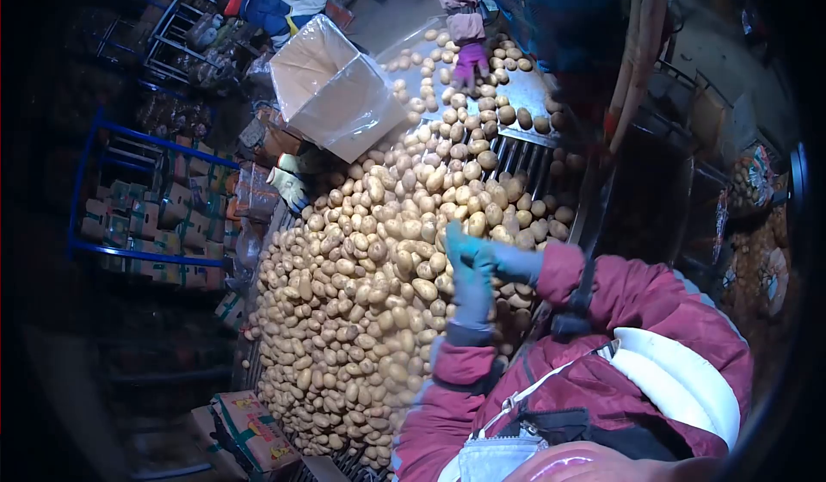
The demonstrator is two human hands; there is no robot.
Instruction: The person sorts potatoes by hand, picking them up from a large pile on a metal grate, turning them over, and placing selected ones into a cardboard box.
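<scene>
Both my hands wear teal gloves and touch each other above the potato heap [370, 310]. My left hand [463, 262] comes up from the lower sleeve, its fingers stretched upward and holding nothing that shows. From the right sleeve, my right hand [487, 260] reaches across, its fingers closed around the glove of my left hand. Some blur softens the finger outlines. Potatoes lie beneath and around both hands, with a slatted metal grate [516, 157] showing above them.
A co-worker's purple-gloved hand [470, 63] is among potatoes on the metal surface [527, 95]. Another gloved hand [289, 188] is at the heap's left edge. A plastic-lined box [344, 103] tilts at the top. A printed carton [255, 430] sits lower left, and a blue-framed rack [155, 254] farther left.
</scene>
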